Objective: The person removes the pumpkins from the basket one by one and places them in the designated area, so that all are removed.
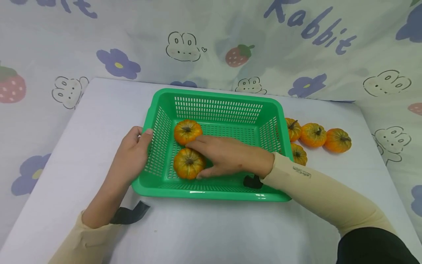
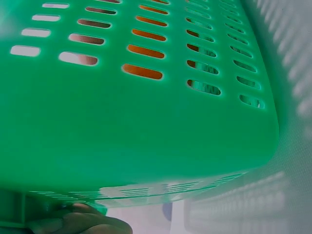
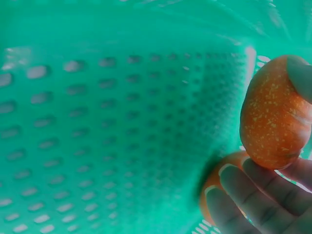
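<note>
My left hand [image 1: 132, 156] grips the left rim of a green plastic basket [image 1: 217, 94] with slotted sides; its fingertips [image 2: 85, 222] show beneath the rim in the left wrist view. Inside the basket, my right hand [image 1: 227, 156] holds a small orange pumpkin [image 1: 189, 163] between thumb and fingers, near the left wall. The right wrist view shows this pumpkin [image 3: 273, 114] from the side, the thumb on one side and fingers on the other. Just behind it sits a second small pumpkin [image 1: 188, 131], close to the fingers and partly hidden by them in the right wrist view.
Several more small pumpkins [image 1: 313, 135] lie on the white table [image 1: 329, 205] beside the basket's right wall, one partly behind the rim. A black strap [image 1: 132, 214] hangs by the left wrist. A patterned cloth [image 1: 211, 22] rises behind the table.
</note>
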Tool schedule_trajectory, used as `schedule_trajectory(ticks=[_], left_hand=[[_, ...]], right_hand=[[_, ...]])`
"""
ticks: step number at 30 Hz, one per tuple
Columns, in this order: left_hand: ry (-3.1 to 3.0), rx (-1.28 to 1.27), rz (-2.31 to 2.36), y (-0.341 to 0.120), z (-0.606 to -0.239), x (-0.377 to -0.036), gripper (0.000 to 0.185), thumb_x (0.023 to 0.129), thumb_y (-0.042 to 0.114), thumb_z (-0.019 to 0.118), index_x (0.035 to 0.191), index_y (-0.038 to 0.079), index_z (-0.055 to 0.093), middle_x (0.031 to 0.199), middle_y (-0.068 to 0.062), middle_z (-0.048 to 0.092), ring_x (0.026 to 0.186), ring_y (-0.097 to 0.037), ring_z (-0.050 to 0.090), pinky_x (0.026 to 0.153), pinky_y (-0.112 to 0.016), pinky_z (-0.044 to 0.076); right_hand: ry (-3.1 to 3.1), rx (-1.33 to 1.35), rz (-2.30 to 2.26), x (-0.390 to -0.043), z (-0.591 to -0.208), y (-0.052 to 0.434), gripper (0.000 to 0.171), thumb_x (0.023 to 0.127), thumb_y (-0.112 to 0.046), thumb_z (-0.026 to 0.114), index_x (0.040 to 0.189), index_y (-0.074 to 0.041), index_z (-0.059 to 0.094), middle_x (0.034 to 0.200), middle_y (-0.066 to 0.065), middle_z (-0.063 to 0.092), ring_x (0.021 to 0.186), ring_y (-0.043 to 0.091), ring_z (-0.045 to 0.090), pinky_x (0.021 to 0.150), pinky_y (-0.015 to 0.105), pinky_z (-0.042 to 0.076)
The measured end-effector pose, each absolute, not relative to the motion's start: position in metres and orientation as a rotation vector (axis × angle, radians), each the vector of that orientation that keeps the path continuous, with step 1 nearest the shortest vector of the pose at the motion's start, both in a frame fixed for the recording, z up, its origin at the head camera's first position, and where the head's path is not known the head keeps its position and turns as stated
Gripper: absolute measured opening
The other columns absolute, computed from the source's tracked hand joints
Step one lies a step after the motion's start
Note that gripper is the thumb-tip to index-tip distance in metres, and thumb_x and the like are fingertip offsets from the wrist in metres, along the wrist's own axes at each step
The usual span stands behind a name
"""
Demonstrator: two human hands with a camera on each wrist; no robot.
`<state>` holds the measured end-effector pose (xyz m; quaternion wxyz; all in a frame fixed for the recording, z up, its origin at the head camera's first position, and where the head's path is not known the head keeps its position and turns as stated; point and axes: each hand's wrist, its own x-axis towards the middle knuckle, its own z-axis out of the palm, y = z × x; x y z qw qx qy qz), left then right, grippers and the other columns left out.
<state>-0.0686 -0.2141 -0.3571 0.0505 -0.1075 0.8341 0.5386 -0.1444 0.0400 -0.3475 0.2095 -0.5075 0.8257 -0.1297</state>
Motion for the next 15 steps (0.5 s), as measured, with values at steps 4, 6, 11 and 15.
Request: schedule_trajectory(ticks=[4,6,11,15], left_hand=[[2.540,-0.330,1.635,-0.214,-0.358,-0.069,0.056,0.113,0.047,0.032,0.128,-0.005,0.044,0.105,-0.027,0.066,0.076,-0.026,0.073,0.060,-0.038,0.062],[2.539,-0.333,1.640,-0.214,-0.357,-0.068,0.055,0.113,0.047,0.032,0.128,-0.005,0.043,0.105,-0.027,0.066,0.077,-0.027,0.073,0.060,-0.038,0.062],[2.535,-0.338,1.646,-0.213,-0.354,-0.067,0.056,0.113,0.047,0.032,0.129,-0.006,0.043,0.106,-0.028,0.066,0.078,-0.028,0.074,0.060,-0.039,0.062],[2.532,-0.342,1.649,-0.212,-0.354,-0.068,0.055,0.113,0.047,0.032,0.128,-0.005,0.043,0.107,-0.028,0.066,0.078,-0.028,0.074,0.060,-0.039,0.062]], right_hand=[[2.310,-1.377,-0.396,-0.146,-0.341,0.042,0.085,0.091,-0.046,0.082,0.158,-0.011,0.042,0.150,0.002,0.052,0.132,0.015,0.053,0.108,0.034,0.048],[2.321,-1.380,-0.401,-0.147,-0.337,0.044,0.085,0.091,-0.047,0.082,0.158,-0.011,0.041,0.150,0.002,0.052,0.130,0.015,0.054,0.106,0.034,0.049],[2.348,-1.413,-0.381,-0.148,-0.331,0.045,0.086,0.091,-0.048,0.082,0.157,-0.010,0.042,0.149,0.002,0.052,0.127,0.015,0.055,0.104,0.034,0.050],[2.353,-1.434,-0.368,-0.146,-0.325,0.047,0.086,0.091,-0.047,0.082,0.156,-0.009,0.043,0.146,0.003,0.054,0.125,0.015,0.055,0.103,0.033,0.051]])
